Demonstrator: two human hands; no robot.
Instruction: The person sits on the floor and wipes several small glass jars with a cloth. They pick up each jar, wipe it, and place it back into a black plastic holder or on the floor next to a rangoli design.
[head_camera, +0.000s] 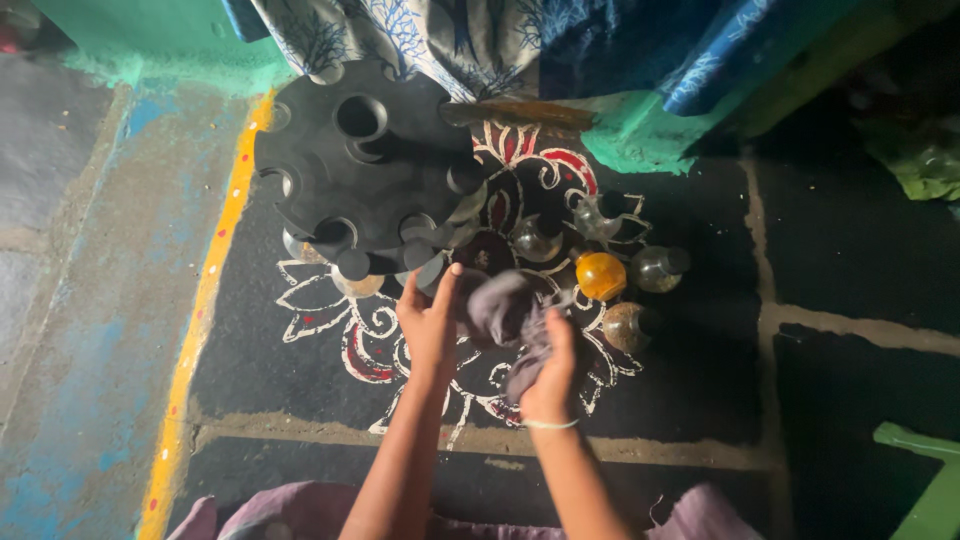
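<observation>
Item: black round rack (365, 160), left, on the painted floor (700, 400), jars tucked beneath. Risk, I judge: a nudge topples it onto them. Left hand (430, 325): fingers spread, touching the grey cloth (505, 310). Right hand (550, 375): clenched on cloth. Right: loose jars, one amber jar (601, 276).

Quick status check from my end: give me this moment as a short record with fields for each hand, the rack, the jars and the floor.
left hand: left hand open, fingers up, touching the grey cloth and close to a jar at the rack's lower edge
right hand: right hand gripping the grey cloth from below, a thin band on its wrist
rack: black round rack with ring holes, tilted toward the camera, a few jars hanging in it
jars: loose jars lying on the floor right of the rack, one amber, the others clear with dark caps
floor: dark floor with a painted white and red flower pattern
</observation>
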